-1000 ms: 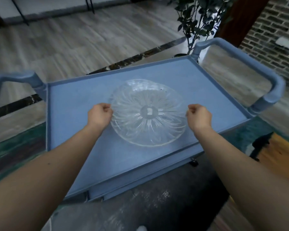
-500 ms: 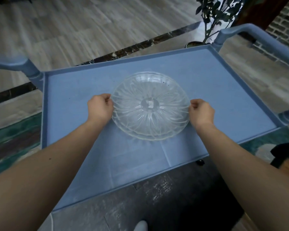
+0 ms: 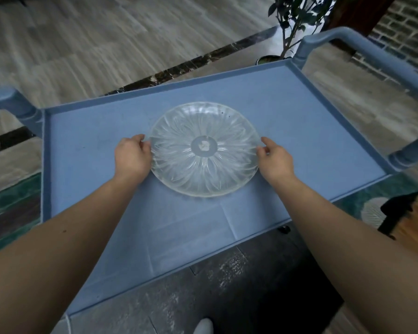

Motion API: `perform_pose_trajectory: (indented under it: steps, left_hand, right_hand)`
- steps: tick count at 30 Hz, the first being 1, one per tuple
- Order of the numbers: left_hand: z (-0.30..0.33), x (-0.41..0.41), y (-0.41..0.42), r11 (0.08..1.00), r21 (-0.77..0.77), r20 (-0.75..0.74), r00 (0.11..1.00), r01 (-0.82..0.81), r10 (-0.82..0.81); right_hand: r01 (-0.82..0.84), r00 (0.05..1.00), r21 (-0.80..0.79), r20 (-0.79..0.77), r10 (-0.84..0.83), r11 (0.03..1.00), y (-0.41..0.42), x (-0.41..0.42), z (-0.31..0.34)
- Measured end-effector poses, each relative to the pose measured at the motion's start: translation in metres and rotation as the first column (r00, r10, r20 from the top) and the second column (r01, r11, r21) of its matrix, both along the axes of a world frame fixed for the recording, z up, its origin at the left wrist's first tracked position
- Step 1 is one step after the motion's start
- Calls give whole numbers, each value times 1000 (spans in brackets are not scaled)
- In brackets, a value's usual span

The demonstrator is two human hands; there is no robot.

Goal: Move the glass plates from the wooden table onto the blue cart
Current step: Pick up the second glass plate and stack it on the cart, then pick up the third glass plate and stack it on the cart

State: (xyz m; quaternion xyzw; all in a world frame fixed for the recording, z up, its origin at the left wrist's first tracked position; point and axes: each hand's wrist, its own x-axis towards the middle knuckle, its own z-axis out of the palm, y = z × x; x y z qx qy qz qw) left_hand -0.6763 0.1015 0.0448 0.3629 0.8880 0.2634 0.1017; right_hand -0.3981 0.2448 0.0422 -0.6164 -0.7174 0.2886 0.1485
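A clear glass plate (image 3: 204, 150) with a ribbed flower pattern lies flat in the middle of the blue cart (image 3: 311, 131) top. My left hand (image 3: 130, 156) is at the plate's left rim, its fingers curled against the edge. At the right rim, my right hand (image 3: 274, 160) has its fingers apart, the fingertips just touching the glass. The wooden table is out of view.
The cart has a raised lip and two blue handles, one at the left (image 3: 7, 100) and one at the right (image 3: 372, 47). A potted plant (image 3: 290, 27) stands behind the cart. Grey wood flooring lies beyond, with a dark rug (image 3: 239, 285) below and my shoe (image 3: 203, 327).
The plate has come down flat onto the cart top. My right hand's fist has loosened, with fingers now spread at the rim. The view shifted slightly closer over the cart.
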Motion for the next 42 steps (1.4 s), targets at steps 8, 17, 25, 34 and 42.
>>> perform_pose_trajectory:
  steps: [8, 17, 25, 34, 42]
  left_hand:
    - [13, 35, -4, 999, 9, -36, 998, 43, -43]
    - [40, 141, 6, 913, -42, -42, 912, 407, -408]
    - [53, 276, 9, 739, -48, -11, 739, 672, -673]
    - [69, 433, 5, 518, -69, -10, 519, 852, -855]
    - [75, 597, -34, 276, -104, 23, 279, 956, -960]
  right_hand:
    - [1, 1000, -12, -13, -1, 1000, -31, 37, 23]
    - [177, 982, 2, 65, -177, 984, -95, 133, 69]
    - [419, 906, 27, 49, -420, 908, -147, 254, 85]
    - [695, 718, 5, 35, -695, 719, -234, 398, 95]
    - [874, 486, 21, -9, -874, 486, -334, 535, 89]
